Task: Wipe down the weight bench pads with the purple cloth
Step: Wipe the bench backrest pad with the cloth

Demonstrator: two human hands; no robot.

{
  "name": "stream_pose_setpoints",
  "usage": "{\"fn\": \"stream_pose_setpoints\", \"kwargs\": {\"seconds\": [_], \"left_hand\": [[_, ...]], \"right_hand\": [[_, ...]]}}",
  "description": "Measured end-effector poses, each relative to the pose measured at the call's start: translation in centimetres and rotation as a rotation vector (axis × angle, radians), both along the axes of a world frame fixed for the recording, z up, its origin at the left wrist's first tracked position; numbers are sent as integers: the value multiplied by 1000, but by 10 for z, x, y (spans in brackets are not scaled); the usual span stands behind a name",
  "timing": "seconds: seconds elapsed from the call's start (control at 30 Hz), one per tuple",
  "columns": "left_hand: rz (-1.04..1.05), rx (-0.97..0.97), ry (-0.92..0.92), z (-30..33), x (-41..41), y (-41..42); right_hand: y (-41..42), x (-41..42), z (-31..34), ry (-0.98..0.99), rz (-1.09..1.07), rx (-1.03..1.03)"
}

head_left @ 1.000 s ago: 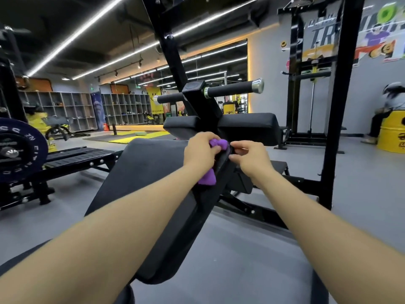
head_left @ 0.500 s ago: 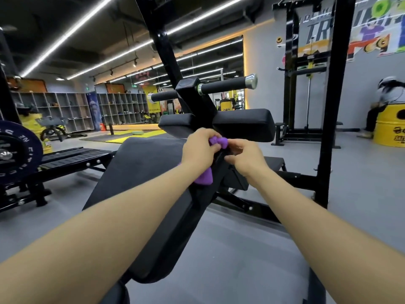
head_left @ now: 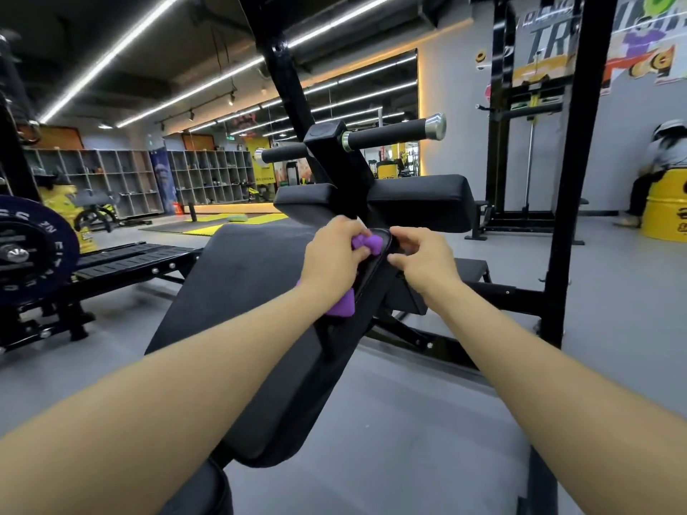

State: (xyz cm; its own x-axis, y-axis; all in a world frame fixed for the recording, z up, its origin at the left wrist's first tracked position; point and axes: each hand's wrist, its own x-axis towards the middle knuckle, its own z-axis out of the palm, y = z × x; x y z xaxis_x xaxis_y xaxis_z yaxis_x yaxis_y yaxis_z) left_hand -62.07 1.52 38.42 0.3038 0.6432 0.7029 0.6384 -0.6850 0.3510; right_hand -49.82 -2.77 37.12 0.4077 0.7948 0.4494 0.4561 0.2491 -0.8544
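Bench pad (head_left: 238,314) lengthwise away, upward-tilted, cloth (head_left: 366,244) atop.

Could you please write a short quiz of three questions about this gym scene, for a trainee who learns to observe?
1. True or false: the left hand grips the purple cloth at the upper edge of the slanted bench pad.
2. Multiple choice: what stands at the far right by the wall? A) a yellow drum B) a red ladder C) a white fridge
3. Fill in: the right hand has its fingers curled at the pad's upper ____ corner.

Key
1. True: the cloth sticks out above and below the fist.
2. A: a person sits on it.
3. Right: whether the fingers pinch the pad or only touch it is not clear.
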Motion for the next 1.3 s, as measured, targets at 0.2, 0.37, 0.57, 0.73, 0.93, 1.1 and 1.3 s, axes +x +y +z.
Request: {"fn": "stream_pose_setpoints", "kwargs": {"seconds": [0.2, 0.37, 0.57, 0.73, 0.93, 1.1, 1.3], "left_hand": [[0, 80, 106, -11, -12, -14], [-78, 100, 138, -42, -48, -35], [-43, 69, 73, -2, 9, -5], [-62, 200, 233, -19, -12, -17], [-158, 211, 310, -56, -72, -38], [-108, 188, 232, -21, -21, -14], [-128, 219, 274, -43, -52, -27]], "right_hand": [[2, -3, -3, 9, -16, -2], [0, -3, -4, 22, -30, 1], [-4, 1, -9, 12, -28, -37], [-2, -4, -12, 35, -46, -40], [-9, -8, -10, 3, -74, -13], [-12, -13, -2, -77, -119, 4], [-8, -20, -2, -139, -178, 22]]}}
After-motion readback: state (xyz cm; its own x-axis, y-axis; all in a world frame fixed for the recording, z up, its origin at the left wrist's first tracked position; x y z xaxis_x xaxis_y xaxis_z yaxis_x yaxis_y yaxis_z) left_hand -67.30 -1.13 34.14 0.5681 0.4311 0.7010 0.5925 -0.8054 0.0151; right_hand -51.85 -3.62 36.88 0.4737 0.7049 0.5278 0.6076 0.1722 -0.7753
